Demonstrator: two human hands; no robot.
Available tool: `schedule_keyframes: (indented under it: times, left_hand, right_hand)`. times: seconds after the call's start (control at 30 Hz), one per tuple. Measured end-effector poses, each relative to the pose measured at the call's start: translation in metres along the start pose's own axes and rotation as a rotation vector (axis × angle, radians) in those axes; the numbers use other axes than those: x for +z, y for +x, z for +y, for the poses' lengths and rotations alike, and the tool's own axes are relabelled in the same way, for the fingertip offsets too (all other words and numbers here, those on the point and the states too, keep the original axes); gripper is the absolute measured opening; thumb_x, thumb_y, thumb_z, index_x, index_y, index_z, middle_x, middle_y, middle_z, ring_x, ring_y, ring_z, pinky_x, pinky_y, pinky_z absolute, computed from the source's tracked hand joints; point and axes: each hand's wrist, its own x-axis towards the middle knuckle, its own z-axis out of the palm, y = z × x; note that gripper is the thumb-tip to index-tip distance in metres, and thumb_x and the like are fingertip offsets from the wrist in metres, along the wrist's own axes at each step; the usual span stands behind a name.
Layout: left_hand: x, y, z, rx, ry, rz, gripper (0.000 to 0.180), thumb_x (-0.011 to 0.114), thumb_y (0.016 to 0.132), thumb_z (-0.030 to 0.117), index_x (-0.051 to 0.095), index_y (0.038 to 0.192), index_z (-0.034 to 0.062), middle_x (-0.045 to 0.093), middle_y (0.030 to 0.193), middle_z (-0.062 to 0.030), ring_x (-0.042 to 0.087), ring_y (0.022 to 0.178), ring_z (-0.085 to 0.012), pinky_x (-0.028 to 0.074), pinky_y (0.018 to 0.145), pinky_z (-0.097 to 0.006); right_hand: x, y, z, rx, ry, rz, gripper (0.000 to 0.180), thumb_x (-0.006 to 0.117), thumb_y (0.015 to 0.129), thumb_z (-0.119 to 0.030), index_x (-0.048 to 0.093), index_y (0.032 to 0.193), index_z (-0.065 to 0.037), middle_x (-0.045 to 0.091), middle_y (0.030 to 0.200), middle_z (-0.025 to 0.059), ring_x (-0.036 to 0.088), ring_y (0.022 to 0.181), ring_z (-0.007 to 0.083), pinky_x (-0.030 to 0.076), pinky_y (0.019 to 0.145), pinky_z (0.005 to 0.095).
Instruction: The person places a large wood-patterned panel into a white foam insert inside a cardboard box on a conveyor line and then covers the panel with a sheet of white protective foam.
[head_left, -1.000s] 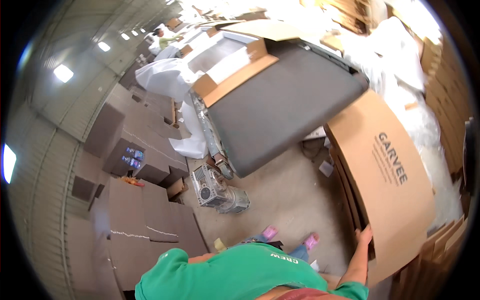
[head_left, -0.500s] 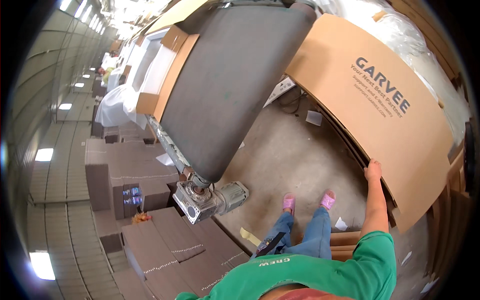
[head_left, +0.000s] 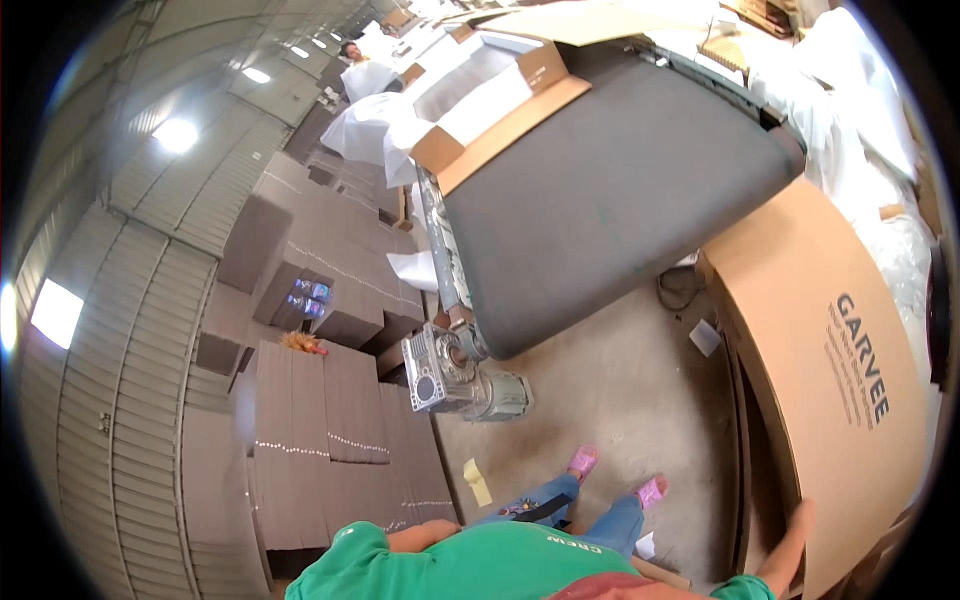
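Observation:
A large flattened cardboard box (head_left: 800, 300), tan with dark print, leans upright on the right. My right hand (head_left: 802, 518) is closed on its near edge, low at the right, with part of the fingers hidden. My left hand (head_left: 440, 530) is at my left side by my waist, touching no box that I can see. Its fingers are too small and covered to make out. Ahead of me is the end of a dark conveyor belt (head_left: 610, 200). An open carton (head_left: 520, 120) with white lining sits at the belt's left side.
A grey motor gearbox (head_left: 465, 375) juts out from the belt's near corner. Stacks of brown cartons (head_left: 340, 420) stand on the left. Clear plastic wrap (head_left: 870, 150) is heaped at the far right. Paper scraps (head_left: 477, 482) lie on the floor. A person (head_left: 352, 52) is far off.
The view has turned, so the belt and cartons sit further right. The cardboard box stands steeper, my right hand still at its edge. My left forearm has come into view.

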Motion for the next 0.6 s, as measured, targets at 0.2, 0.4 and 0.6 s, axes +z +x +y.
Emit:
schedule_keyframes:
  times: [0.2,0.4,0.6]
  left_hand:
    - [-0.09,0.065,0.079,0.272,-0.117,0.426,0.044,0.058,0.074,0.031,0.054,0.112,0.0085,0.056,0.11,-0.0162,0.053,0.101,-0.0329,0.042,0.086,-0.039]
    - [-0.149,0.094,0.227,0.783,-0.039,0.297,0.044,0.059,0.075,0.034,0.056,0.108,0.0049,0.058,0.105,-0.0168,0.055,0.098,-0.031,0.044,0.083,-0.038]
    - [-0.139,0.046,0.356,0.946,-0.139,-0.232,0.074,0.066,0.071,0.045,0.039,0.126,0.0036,0.053,0.111,-0.0186,0.055,0.096,-0.028,0.046,0.079,-0.037]
  right_hand:
    - [-0.035,-0.128,0.125,-0.028,0.149,0.276,0.009,0.05,0.076,-0.003,0.056,0.072,0.003,0.056,0.071,0.017,0.05,0.063,0.0247,0.042,0.058,0.0352]
    - [-0.108,-0.293,0.109,0.003,0.596,0.133,0.017,0.057,0.081,-0.01,0.058,0.091,0.003,0.06,0.084,0.0144,0.053,0.074,0.0207,0.044,0.068,0.0322]
    - [-0.204,-0.452,0.015,0.031,0.755,0.353,0.022,0.066,0.079,-0.013,0.061,0.091,0.004,0.06,0.073,0.0068,0.051,0.064,0.0139,0.044,0.061,0.0275]
